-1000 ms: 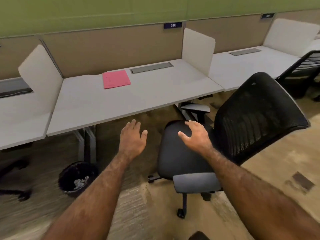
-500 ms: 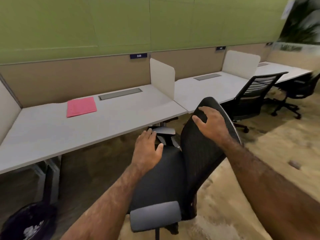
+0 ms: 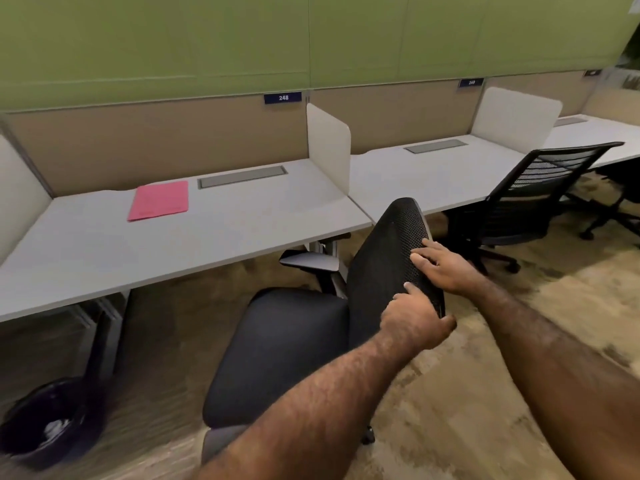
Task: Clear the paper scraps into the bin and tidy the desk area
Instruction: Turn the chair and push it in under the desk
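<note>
A black mesh office chair (image 3: 284, 344) stands in front of the white desk (image 3: 214, 233), its backrest edge-on to me. My left hand (image 3: 414, 318) grips the rear edge of the backrest low down. My right hand (image 3: 445, 268) holds the same edge just above it, fingers over the mesh. On the desk's back part lies a pink folder (image 3: 159, 200). A black bin (image 3: 48, 431) with white paper scraps inside sits on the floor at the lower left, under the desk's edge.
A white divider panel (image 3: 329, 147) separates this desk from the neighbouring desk (image 3: 433, 174) on the right. A second black chair (image 3: 530, 202) is tucked there, with another chair base further right. The desk's leg (image 3: 110, 327) stands near the bin. Tan carpet covers the floor.
My left hand moved from the seat to the backrest's rear edge and closed on it. My right hand slid lower on the backrest. The view swung left, and the chair turned.
</note>
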The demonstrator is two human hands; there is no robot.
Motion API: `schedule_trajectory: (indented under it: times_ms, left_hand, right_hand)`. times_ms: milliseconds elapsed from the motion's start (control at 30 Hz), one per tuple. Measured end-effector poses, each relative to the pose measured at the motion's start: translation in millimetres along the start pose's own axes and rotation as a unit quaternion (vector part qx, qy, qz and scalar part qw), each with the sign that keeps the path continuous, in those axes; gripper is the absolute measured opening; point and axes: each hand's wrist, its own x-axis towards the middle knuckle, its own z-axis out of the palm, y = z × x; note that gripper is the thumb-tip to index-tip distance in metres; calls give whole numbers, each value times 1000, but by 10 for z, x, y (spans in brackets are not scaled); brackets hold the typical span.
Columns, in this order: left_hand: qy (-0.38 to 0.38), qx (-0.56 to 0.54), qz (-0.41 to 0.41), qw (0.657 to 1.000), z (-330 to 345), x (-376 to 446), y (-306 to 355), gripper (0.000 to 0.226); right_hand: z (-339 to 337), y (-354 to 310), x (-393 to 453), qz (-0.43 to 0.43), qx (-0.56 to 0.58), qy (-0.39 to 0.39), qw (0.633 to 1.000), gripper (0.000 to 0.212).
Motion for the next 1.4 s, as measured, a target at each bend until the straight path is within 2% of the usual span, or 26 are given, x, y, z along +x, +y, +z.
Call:
schedule_trajectory:
  times_ms: [67, 133, 200, 300, 500, 600, 733, 800, 867, 967, 1033, 1100, 1167, 1300, 1400]
  left_hand:
    - [23, -3, -1, 1000, -26, -14, 22, 92]
    - [39, 15, 19, 999, -128, -64, 1, 73]
    - [34, 36, 43, 998, -249, -184, -68, 57]
    - [4, 82, 74, 994, -395, -446, -255, 49]
    - [-106, 127, 94, 982, -677, -990, -928, 57]
    - [-163, 129, 102, 973, -944, -1311, -1408, 67]
    - [-209, 115, 63, 969, -1297, -1599, -2160, 79]
    - [-178, 117, 52, 976, -1394, -1684, -2533, 75]
    - [-126, 117, 52, 984, -1434, -1766, -2858, 68]
    - [-15, 169, 59, 984, -1438, -1851, -3278, 83]
    - [78, 178, 63, 979, -1434, -1899, -3521, 86]
    - [135, 171, 68, 974, -1452, -1957, -3713, 85]
    - [149, 149, 69, 975, -1480, -2021, -3844, 81]
    - [151, 123, 69, 978, -1509, -2146, -3926, 72]
    - [178, 116, 62, 975, -1478, -2259, -3992, 88]
  right_hand:
    - [84, 6, 5, -4, 5, 25, 1000, 45]
    - [147, -17, -4, -2, 14, 46, 999, 45]
    - [185, -62, -41, -7, 14, 43, 999, 47]
    - [231, -124, -140, -2, 14, 25, 1000, 52]
    - [407, -253, -467, 31, -51, 44, 997, 57]
    - [513, -325, -669, 53, -72, 78, 993, 51]
    - [640, -451, -1008, 72, -87, 144, 983, 42]
    - [673, -541, -1214, 76, -58, 164, 982, 41]
    - [738, -651, -1394, 102, 11, 136, 985, 41]
    - [957, -933, -1576, 99, 22, 110, 989, 46]
    - [1158, -1128, -1664, 85, 5, 136, 987, 49]
    - [1321, -1301, -1769, 73, -6, 179, 981, 51]
    - [1412, -1437, -1853, 57, -17, 212, 975, 52]
    - [1432, -1648, -1886, 42, -21, 231, 972, 52]
    - [1435, -1749, -1875, 24, -5, 242, 970, 53]
